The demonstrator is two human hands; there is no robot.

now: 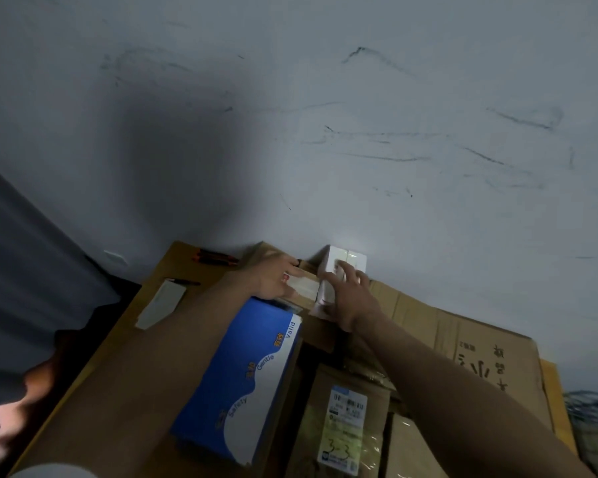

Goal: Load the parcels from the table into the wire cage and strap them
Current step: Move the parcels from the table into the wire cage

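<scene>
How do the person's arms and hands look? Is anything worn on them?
The left arm and the right arm are bare as far as they show; no sleeves. The left hand and the right hand wear no gloves. I see no watch, bracelet or ring, though the picture is dim and blurred.

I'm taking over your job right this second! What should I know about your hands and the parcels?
Left hand lies on a flat pale box at the far end; grip unclear.
Right hand grips the upright white box beside it.
Blue-and-white box and labelled brown parcel lie nearer, packed close together. A small white box lies apart, far left.
Done: cannot tell how many are loaded.
Left: no strap visible, so strapping remains.
</scene>
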